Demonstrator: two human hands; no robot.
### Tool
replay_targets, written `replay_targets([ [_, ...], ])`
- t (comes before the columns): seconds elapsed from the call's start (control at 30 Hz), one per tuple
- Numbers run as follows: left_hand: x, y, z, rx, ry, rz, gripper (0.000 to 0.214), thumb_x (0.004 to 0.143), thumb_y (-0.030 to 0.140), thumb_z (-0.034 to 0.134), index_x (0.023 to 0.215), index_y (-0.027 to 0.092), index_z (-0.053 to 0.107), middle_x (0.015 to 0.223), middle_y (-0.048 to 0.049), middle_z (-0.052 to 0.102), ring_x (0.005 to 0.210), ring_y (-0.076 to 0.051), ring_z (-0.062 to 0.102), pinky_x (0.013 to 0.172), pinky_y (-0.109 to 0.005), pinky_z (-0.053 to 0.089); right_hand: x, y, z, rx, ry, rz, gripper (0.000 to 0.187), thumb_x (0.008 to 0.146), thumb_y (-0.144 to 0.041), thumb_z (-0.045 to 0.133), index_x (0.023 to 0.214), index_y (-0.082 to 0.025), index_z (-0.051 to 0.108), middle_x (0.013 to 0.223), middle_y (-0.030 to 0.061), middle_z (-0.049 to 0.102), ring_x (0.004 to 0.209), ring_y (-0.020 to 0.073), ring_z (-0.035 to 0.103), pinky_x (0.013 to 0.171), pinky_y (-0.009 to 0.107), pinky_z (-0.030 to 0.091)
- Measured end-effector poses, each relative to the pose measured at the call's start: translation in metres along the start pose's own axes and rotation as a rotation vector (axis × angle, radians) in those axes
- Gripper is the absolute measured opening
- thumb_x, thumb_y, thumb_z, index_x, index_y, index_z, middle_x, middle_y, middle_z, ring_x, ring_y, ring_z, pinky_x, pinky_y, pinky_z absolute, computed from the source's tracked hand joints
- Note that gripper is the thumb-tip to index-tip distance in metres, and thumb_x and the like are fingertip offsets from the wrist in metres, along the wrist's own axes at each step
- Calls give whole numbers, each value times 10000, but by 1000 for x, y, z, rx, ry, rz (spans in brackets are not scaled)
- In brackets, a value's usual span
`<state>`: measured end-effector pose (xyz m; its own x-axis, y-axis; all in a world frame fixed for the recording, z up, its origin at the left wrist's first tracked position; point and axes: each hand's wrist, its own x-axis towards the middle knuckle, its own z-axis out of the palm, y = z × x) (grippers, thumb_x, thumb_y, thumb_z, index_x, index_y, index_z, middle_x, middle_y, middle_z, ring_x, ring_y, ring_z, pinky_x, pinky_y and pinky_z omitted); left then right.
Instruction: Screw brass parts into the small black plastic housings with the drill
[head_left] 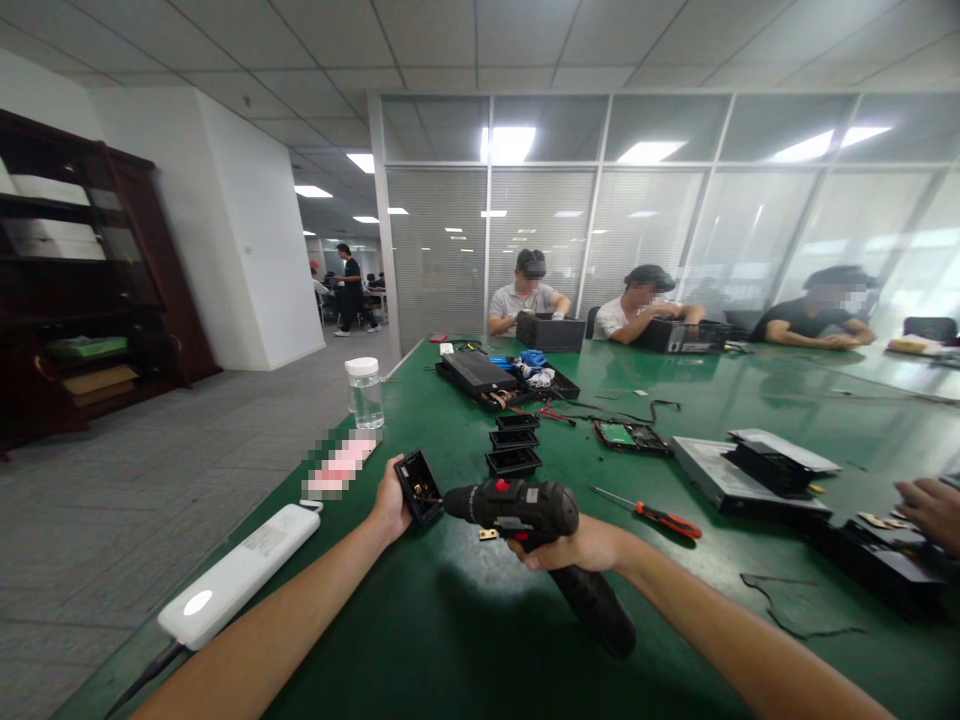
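My left hand (391, 503) is closed on the left side of a small black plastic box (415, 478), tilted so that its open side faces right. Brass-coloured parts show inside it. In my right hand (577, 545) is a black cordless drill (517, 508), gripped by its handle and pointing left. The drill's bit reaches into the box; whether it touches a screw I cannot make out. A small brass piece (489, 535) lies on the green table just under the drill. Several similar black frames (514, 460) stand in a row beyond the drill.
An orange-handled screwdriver (660, 517) lies right of the drill. Silver and black casings (739, 480) and another person's hand (930, 505) are at far right. A white power strip (244, 575) and a lidded bottle (365, 393) line the left edge. Several people sit across the table (637, 640).
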<state>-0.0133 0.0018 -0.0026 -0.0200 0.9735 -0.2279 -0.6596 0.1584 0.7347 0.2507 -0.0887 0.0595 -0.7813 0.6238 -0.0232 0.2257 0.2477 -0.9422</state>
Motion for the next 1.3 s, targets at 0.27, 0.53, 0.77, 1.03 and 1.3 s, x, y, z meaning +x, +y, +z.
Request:
replay_targets([
  [0.27, 0, 0, 1, -15, 27, -12, 244, 665, 407, 515, 653, 164, 530, 561, -13, 546, 500, -165, 540, 529, -311, 449, 0, 3, -1, -9, 0, 7, 250, 674, -224, 613, 889, -117, 543, 817, 28, 503, 743, 121, 475, 673, 239, 410],
  [0.53, -4, 2, 4, -26, 37, -26, 243, 669, 401, 508, 631, 162, 524, 547, -11, 538, 493, -158, 533, 525, -305, 450, 0, -1, 0, -52, -27, 25, 257, 672, -212, 610, 904, -124, 541, 827, 21, 504, 749, 120, 475, 698, 243, 406],
  [0.77, -1, 1, 2, -16, 25, -12, 247, 663, 402, 523, 667, 156, 538, 569, -9, 545, 506, -155, 538, 529, -298, 450, 1, -3, 1, -19, -19, -12, 243, 678, -202, 603, 897, -119, 538, 802, 20, 494, 733, 119, 472, 709, 257, 409],
  [1.03, 2, -1, -2, 1, -10, 7, 266, 661, 424, 520, 663, 159, 536, 554, -12, 542, 501, -163, 539, 530, -308, 453, 1, 2, 0, 1, -9, -34, 233, 689, -199, 595, 900, -118, 538, 802, 21, 496, 730, 116, 470, 695, 246, 401],
  [1.3, 4, -2, -2, -1, 34, -13, 253, 657, 413, 522, 652, 161, 530, 542, -1, 543, 486, -159, 540, 530, -308, 455, 2, 7, -2, 5, -17, -36, 245, 680, -219, 608, 892, -121, 534, 793, 16, 488, 708, 110, 464, 675, 238, 399],
])
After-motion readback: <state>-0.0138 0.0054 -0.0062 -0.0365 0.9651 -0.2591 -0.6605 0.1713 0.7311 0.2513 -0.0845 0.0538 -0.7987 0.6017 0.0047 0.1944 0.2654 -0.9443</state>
